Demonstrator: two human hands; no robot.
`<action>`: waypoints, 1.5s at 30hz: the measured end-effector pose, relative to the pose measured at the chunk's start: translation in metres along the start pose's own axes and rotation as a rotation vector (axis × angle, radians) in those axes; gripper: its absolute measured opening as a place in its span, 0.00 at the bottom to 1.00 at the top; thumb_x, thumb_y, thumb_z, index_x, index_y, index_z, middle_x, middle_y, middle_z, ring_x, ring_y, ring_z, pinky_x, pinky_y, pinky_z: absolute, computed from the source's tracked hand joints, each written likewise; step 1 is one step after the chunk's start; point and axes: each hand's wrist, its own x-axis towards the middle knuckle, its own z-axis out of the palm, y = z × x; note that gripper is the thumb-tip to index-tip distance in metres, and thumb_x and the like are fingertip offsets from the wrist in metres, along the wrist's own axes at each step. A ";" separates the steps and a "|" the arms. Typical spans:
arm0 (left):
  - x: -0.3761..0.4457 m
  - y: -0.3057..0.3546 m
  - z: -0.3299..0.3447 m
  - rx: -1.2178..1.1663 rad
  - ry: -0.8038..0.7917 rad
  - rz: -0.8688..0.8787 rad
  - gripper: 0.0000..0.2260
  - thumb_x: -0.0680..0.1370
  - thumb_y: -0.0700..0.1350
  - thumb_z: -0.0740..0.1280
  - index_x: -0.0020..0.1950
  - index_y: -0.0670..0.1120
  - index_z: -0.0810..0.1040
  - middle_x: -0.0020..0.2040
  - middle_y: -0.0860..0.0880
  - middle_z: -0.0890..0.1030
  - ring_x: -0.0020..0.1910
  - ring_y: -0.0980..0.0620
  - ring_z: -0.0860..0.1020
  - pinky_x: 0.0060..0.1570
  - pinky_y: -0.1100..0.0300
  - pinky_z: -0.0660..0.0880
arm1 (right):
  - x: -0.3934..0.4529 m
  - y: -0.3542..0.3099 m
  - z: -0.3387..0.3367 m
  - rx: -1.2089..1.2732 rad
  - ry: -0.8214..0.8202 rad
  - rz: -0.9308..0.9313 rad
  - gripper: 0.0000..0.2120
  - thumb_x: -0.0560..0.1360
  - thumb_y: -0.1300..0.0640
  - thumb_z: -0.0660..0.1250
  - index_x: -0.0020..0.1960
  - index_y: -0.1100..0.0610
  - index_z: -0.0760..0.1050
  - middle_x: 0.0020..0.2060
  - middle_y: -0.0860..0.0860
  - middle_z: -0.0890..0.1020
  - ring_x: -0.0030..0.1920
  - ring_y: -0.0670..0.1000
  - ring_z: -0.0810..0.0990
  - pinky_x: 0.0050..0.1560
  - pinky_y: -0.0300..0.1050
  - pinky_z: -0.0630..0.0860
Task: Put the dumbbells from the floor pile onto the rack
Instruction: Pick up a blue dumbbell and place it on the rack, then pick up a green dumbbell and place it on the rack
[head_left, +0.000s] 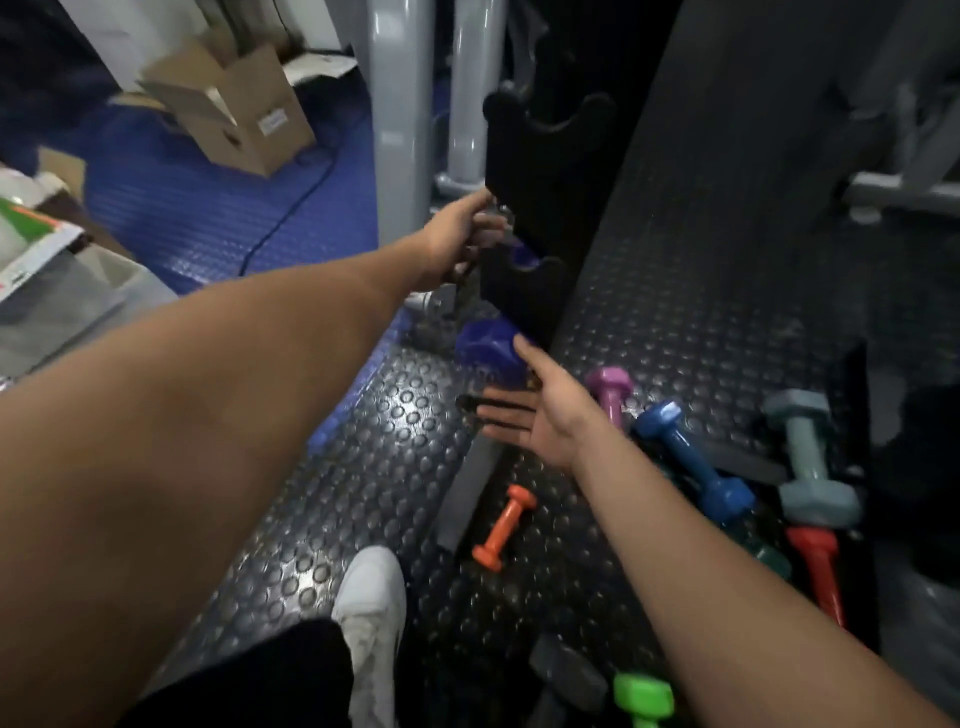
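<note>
**RACK LOADING: EARLY STAGE, MOST DUMBBELLS STILL ON FLOOR**

The black rack (540, 171) stands at 12 o'clock, upright, its notched cradles facing the viewer. A purple dumbbell (488, 343) sits at its lower cradle; one head shows below the notch and another part behind it, so its long axis appears to run away from the viewer. Whether it is fully seated cannot be told.

Judged progress: one dumbbell at the rack, the upper cradle vacant, the floor pile largely untouched.

Remaining pile, 3 to 5 o'clock:
- grey-green dumbbell (808, 457), axis roughly 12-to-6;
- blue dumbbell (691, 462), axis 10-to-4;
- red dumbbell (821, 571), axis roughly 12-to-6;
- pink dumbbell (610, 389), upright, partly hidden;
- orange dumbbell (504, 527), apart from the pile at 6 o'clock, axis 1-to-7;
- green dumbbell (644, 696), bottom edge, head only.

The left hand (457, 234) has its fingers curled at the rack's edge beside the purple dumbbell; blur hides what they grip. The right hand (540, 410) is spread flat, palm up, holding nothing, just below the purple head.
</note>
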 end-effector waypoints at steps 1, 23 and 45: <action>-0.006 0.000 -0.002 0.048 -0.003 -0.026 0.22 0.80 0.65 0.54 0.41 0.52 0.79 0.46 0.54 0.78 0.37 0.57 0.70 0.39 0.56 0.61 | -0.002 -0.001 -0.002 -0.046 0.008 -0.005 0.25 0.76 0.37 0.67 0.64 0.53 0.76 0.52 0.58 0.85 0.52 0.60 0.84 0.49 0.55 0.82; -0.088 -0.088 0.004 0.457 0.266 0.058 0.12 0.81 0.50 0.66 0.59 0.46 0.83 0.55 0.44 0.85 0.57 0.45 0.81 0.64 0.50 0.75 | -0.078 0.000 -0.015 -0.787 0.234 -0.095 0.12 0.78 0.46 0.69 0.55 0.53 0.75 0.57 0.57 0.82 0.57 0.57 0.81 0.57 0.56 0.82; -0.161 -0.115 0.107 0.531 0.079 0.034 0.13 0.79 0.48 0.71 0.62 0.46 0.82 0.54 0.45 0.85 0.56 0.45 0.81 0.57 0.57 0.73 | -0.170 0.002 -0.087 -1.152 0.409 -0.117 0.17 0.72 0.44 0.72 0.51 0.56 0.81 0.48 0.55 0.84 0.47 0.55 0.84 0.45 0.53 0.85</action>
